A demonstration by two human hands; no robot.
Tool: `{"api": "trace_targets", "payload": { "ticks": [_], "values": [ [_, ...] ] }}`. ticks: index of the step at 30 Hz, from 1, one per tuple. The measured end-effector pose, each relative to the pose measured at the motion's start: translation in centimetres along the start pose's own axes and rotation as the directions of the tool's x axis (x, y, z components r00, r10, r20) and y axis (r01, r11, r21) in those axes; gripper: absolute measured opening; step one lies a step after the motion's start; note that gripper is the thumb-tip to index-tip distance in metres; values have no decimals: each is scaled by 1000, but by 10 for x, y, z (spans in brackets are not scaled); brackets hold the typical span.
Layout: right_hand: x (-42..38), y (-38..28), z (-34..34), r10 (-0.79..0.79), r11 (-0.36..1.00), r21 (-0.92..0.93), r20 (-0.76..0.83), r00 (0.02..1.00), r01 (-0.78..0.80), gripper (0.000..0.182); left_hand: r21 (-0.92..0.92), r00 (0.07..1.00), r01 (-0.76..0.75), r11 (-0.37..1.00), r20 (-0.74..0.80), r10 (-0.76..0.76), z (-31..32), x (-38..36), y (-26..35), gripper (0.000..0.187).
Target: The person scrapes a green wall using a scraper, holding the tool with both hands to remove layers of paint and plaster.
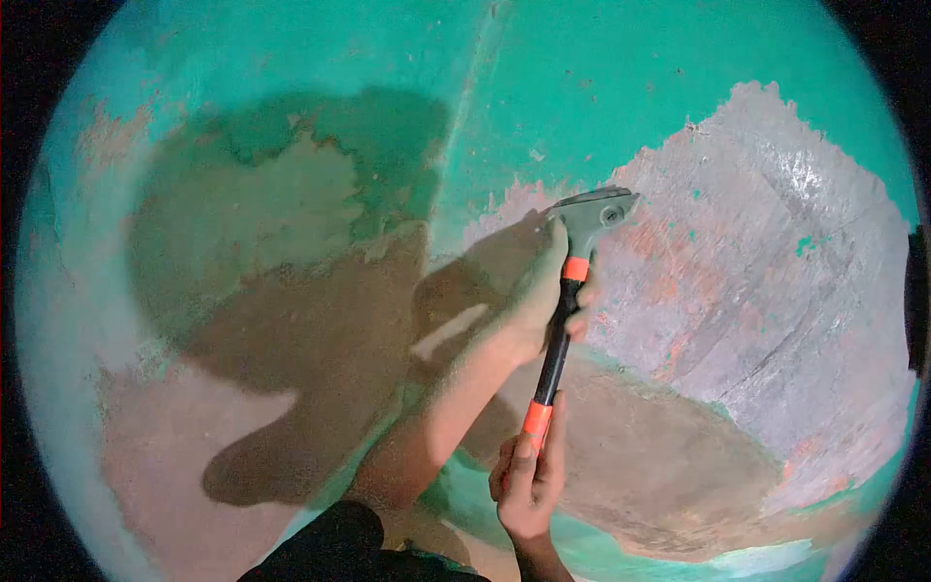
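A long-handled paint scraper [555, 351] slants upward across the view, with a grey head and a black handle banded in orange. My left hand [539, 299] wraps round the upper handle just under the head, its thumb along the neck. Lower down, my right hand [529, 480] grips the handle's orange end. The scraper's head lies against the wall at the ragged lower border of the green paint [582, 107]. Beside it spreads a bare, pinkish-grey patch [737, 281] with orange marks and small green flecks. The blade's cutting edge is hard to make out.
A large shadow [291, 262] falls over the wall left of my hands. A raised seam or corner line [465, 107] runs up the green paint. Another bare patch [175, 446] lies at lower left. A dark sleeve [330, 548] shows at the bottom.
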State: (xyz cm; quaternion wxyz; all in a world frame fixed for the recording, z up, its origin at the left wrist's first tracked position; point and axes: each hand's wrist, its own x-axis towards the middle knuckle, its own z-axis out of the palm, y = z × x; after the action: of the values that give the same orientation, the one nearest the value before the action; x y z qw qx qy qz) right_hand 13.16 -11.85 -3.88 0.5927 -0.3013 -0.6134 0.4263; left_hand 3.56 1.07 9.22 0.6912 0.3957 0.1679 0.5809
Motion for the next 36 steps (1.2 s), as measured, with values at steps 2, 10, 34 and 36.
{"api": "trace_targets", "payload": {
  "ticks": [2, 10, 34, 36],
  "values": [
    [0, 2, 2, 1, 1000, 18, -5, 1000, -1, 62, -60, 999, -43, 997, 10, 43, -2, 7, -1, 58],
    [-1, 1, 7, -26, 999, -27, -13, 1000, 26, 63, -82, 1000, 6, 997, -2, -6, 0, 4, -4, 63],
    [7, -30, 23, 16, 996, 90, 54, 998, -21, 63, -91, 998, 5, 996, 70, 2, 5, 10, 25, 60],
    [8, -29, 22, 22, 996, 86, 51, 998, -27, 63, -117, 997, 59, 991, 50, -54, 4, 2, 18, 59]
  ]
}}
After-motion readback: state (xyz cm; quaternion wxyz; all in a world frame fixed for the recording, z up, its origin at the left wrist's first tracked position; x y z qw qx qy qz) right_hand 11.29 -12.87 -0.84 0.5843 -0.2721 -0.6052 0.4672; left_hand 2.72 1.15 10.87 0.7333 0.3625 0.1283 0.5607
